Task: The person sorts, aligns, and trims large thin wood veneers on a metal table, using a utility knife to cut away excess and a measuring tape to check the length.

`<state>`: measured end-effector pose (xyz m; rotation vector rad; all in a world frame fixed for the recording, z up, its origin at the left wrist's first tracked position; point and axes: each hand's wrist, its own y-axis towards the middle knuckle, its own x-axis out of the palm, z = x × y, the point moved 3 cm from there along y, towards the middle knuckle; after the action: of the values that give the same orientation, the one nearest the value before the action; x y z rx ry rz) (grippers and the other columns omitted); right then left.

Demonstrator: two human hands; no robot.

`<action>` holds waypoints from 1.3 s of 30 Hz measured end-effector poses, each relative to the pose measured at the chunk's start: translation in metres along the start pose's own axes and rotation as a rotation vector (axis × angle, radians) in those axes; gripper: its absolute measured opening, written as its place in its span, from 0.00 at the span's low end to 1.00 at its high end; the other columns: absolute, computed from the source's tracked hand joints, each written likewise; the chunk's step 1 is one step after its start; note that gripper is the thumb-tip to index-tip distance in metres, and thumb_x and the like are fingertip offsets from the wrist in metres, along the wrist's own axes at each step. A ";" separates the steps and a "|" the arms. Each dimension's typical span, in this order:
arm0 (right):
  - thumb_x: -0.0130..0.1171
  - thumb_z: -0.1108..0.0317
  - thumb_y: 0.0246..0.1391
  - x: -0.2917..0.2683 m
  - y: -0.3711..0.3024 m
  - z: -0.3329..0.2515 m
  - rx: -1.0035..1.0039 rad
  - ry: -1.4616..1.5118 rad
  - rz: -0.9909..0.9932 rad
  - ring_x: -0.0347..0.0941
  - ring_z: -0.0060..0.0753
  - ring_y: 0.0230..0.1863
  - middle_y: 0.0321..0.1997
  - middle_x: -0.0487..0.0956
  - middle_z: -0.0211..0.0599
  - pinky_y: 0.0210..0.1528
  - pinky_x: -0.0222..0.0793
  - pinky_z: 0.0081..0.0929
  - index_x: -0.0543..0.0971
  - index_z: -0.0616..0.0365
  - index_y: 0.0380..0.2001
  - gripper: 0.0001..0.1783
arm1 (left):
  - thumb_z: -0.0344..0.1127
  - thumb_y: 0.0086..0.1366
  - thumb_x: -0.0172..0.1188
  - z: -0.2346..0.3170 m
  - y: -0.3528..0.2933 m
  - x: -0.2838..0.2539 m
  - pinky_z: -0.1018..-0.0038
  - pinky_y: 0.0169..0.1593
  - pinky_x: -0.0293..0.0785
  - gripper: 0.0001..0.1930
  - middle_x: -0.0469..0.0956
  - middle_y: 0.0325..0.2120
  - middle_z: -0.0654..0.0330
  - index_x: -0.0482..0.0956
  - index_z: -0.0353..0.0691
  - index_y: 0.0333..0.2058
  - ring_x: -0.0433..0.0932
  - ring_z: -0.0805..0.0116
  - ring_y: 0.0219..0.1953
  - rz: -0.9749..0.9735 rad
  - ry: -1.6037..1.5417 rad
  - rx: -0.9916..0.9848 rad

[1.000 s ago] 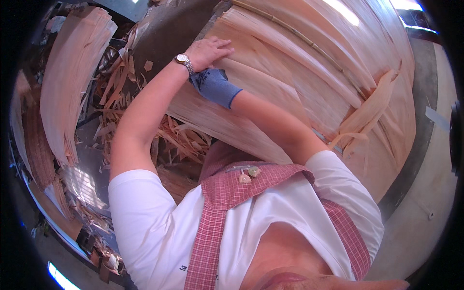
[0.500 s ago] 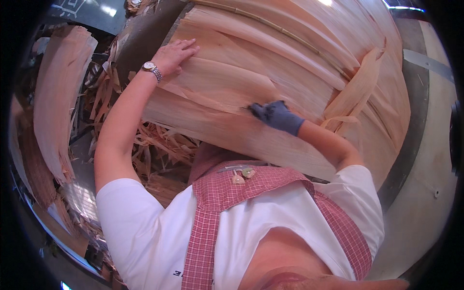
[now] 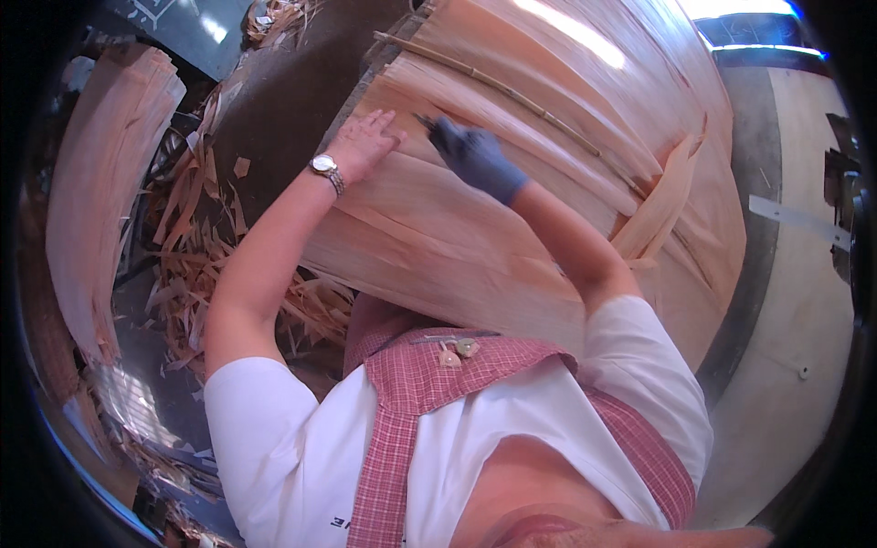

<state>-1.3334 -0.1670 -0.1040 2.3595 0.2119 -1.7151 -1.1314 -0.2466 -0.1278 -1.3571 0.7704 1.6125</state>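
Observation:
A wide stack of thin, pinkish-tan wood veneer sheets [image 3: 457, 233] lies in front of me, its top layers wavy. My left hand [image 3: 364, 146], bare and with a wristwatch [image 3: 323, 164] at the wrist, rests flat near the stack's left edge, fingers stretched out. Just right of it is my right hand [image 3: 470, 155] in a grey-blue glove. Its fingers are closed round a small dark pointed tool [image 3: 425, 120], whose tip shows at the veneer; the rest of the tool is hidden in the glove.
A thin bamboo stick [image 3: 512, 91] lies across the stack, beyond my hands. A loose veneer strip [image 3: 662, 205] is folded over at the right. Torn veneer scraps [image 3: 196, 265] litter the floor at left, near another veneer bundle [image 3: 105, 201]. A pale board [image 3: 804, 274] runs along the right.
My right hand has moved up and left across the veneer, close to my left hand. My left hand has shifted slightly right and down in the picture, still flat. The view has shifted a little.

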 end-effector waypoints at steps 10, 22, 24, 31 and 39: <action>0.50 0.60 0.57 0.046 0.102 -0.009 0.035 -0.268 -0.240 0.81 0.46 0.28 0.28 0.82 0.38 0.23 0.72 0.47 0.69 0.53 0.43 0.13 | 0.27 0.47 0.64 0.002 -0.002 -0.024 0.64 0.60 0.68 0.27 0.65 0.59 0.48 0.78 0.50 0.50 0.66 0.50 0.59 -0.077 -0.071 -0.066; 0.43 0.61 0.63 -0.001 -0.037 0.010 0.064 -0.311 -0.331 0.76 0.46 0.17 0.19 0.78 0.42 0.16 0.66 0.47 0.69 0.55 0.46 0.13 | 0.30 0.40 0.75 0.001 -0.006 -0.027 0.60 0.65 0.63 0.45 0.55 0.66 0.47 0.68 0.57 0.60 0.57 0.49 0.67 -0.213 -0.120 -0.068; 0.42 0.61 0.64 -0.009 -0.086 0.012 0.199 -0.308 -0.454 0.75 0.46 0.17 0.19 0.78 0.42 0.15 0.64 0.46 0.68 0.56 0.46 0.13 | 0.34 0.39 0.76 0.002 -0.003 -0.027 0.60 0.65 0.63 0.45 0.55 0.66 0.47 0.68 0.57 0.60 0.56 0.49 0.67 -0.230 -0.109 -0.068; 0.41 0.62 0.64 -0.019 -0.135 0.026 0.165 -0.328 -0.428 0.78 0.47 0.19 0.21 0.80 0.45 0.16 0.67 0.47 0.66 0.57 0.48 0.14 | 0.58 0.47 0.70 0.050 0.016 -0.012 0.55 0.63 0.63 0.42 0.56 0.64 0.44 0.67 0.49 0.59 0.59 0.43 0.65 -0.058 -0.070 -0.413; 0.44 0.61 0.63 -0.021 -0.285 0.009 0.407 -0.291 -0.365 0.78 0.48 0.21 0.25 0.81 0.48 0.19 0.69 0.46 0.67 0.56 0.49 0.15 | 0.57 0.47 0.71 0.043 0.015 0.001 0.56 0.66 0.59 0.45 0.55 0.64 0.42 0.64 0.44 0.60 0.56 0.41 0.66 -0.039 -0.059 -0.361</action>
<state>-1.4167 0.1066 -0.1127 2.4030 0.2801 -2.4539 -1.1640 -0.2155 -0.1210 -1.5557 0.4267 1.8119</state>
